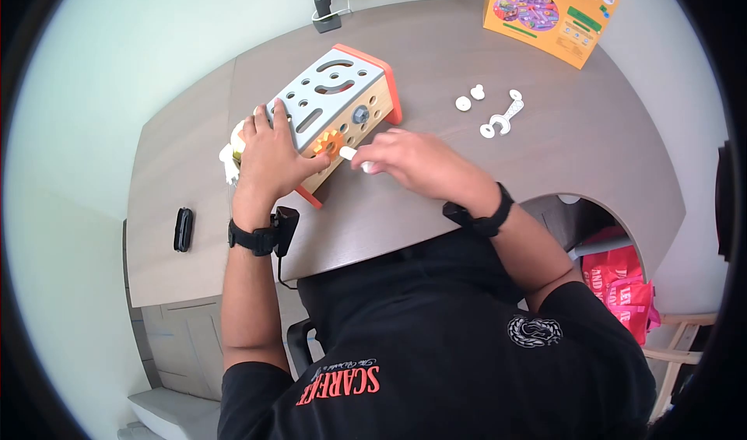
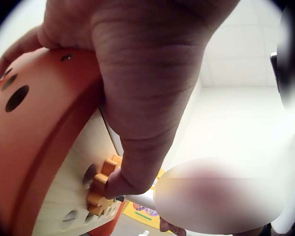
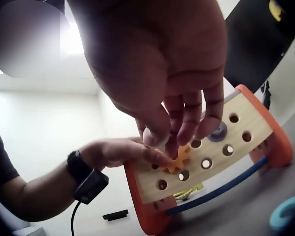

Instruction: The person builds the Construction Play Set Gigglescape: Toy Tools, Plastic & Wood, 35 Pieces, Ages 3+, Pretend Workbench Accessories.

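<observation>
A toy workbench (image 1: 342,101) with a grey top, pale wooden sides and orange end panels stands tilted across the table. My left hand (image 1: 272,156) rests on its near end, fingers spread over the top, while the thumb touches an orange gear (image 1: 330,141) on the wooden side. Between thumb and fingers, my right hand (image 1: 416,162) pinches a white toy tool (image 1: 348,153); in the left wrist view its white shaft (image 2: 141,198) points at the gear's middle. The fingers cover much of this tool. A grey-blue bolt head (image 1: 360,114) sits farther along the same side.
Right of the workbench lie a white toy wrench (image 1: 506,119) and small white round pieces (image 1: 464,103). An orange box (image 1: 549,14) stands at the back right. At the left are a black case (image 1: 183,230) and a white piece (image 1: 229,164) beside the workbench.
</observation>
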The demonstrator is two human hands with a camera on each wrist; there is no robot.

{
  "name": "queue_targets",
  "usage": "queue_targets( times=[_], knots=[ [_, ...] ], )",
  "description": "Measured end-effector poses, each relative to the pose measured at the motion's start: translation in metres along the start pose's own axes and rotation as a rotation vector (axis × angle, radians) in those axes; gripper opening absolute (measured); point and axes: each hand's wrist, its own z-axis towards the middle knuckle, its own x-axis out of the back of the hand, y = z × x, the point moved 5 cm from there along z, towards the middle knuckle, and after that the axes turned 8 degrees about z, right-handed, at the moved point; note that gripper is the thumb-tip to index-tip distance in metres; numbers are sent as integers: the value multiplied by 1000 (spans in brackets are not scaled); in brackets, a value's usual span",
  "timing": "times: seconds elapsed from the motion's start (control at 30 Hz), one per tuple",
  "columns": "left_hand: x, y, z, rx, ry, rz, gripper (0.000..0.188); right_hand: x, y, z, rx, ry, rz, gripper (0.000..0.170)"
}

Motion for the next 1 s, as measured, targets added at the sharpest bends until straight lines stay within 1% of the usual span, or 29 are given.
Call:
queue_targets(
  times=[0.07,0.17,0.3,0.4,0.5,0.6,0.7,0.8,0.87,1.0],
  knots=[
    [-1,-2,1,-4,8,-1,123,-12,1,10,41,70,13,21],
    [-1,-2,1,23,-31,-7,126,-19,10,18,72,70,24,23],
    [-3,-4,0,16,-16,-20,126,-23,16,25,118,127,53,26],
    [0,-2,0,12,-24,-24,126,-24,16,30,2,100,8,37],
    [0,-2,0,4,-29,-11,127,-13,4,35,29,277,-50,55],
    [-1,-3,0,-8,-15,26,126,-4,-5,45,215,409,-255,68],
    [0,-2,0,-24,-20,38,126,-11,10,57,182,243,-318,81],
    [2,-1,-1,-39,-21,43,126,-11,14,64,129,138,-271,80],
    [2,-2,0,-40,-24,49,125,-9,15,67,103,101,-258,78],
    [0,-2,0,-40,-30,57,123,-8,13,69,85,87,-255,76]
  ],
)
